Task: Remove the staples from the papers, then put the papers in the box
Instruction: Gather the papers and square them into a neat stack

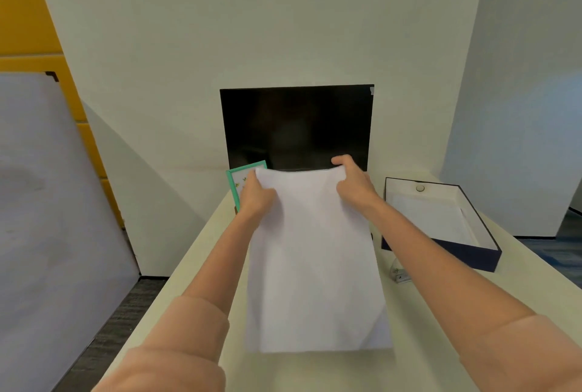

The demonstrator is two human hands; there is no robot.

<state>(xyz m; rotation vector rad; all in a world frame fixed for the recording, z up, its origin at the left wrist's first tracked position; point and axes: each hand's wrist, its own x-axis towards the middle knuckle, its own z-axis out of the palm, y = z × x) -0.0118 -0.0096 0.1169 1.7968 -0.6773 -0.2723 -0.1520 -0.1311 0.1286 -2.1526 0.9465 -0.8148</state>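
Note:
A stack of white papers (pixel 315 259) lies lengthwise on the pale table, its far edge lifted and slightly curled. My left hand (pixel 255 198) grips the far left corner of the papers. My right hand (pixel 352 180) pinches the far right corner. An open dark blue box (pixel 466 253) with a white lining stands to the right of the papers; white paper lies inside it. A small clear and metal object (pixel 399 273), maybe the staple remover, rests on the table between the papers and the box. No staple is visible.
A black monitor (pixel 297 127) stands against the white wall behind the papers. A green-framed card (pixel 234 180) leans at the monitor's left, partly hidden by my left hand. The table (pixel 189 265) drops off on the left to dark flooring and a grey board.

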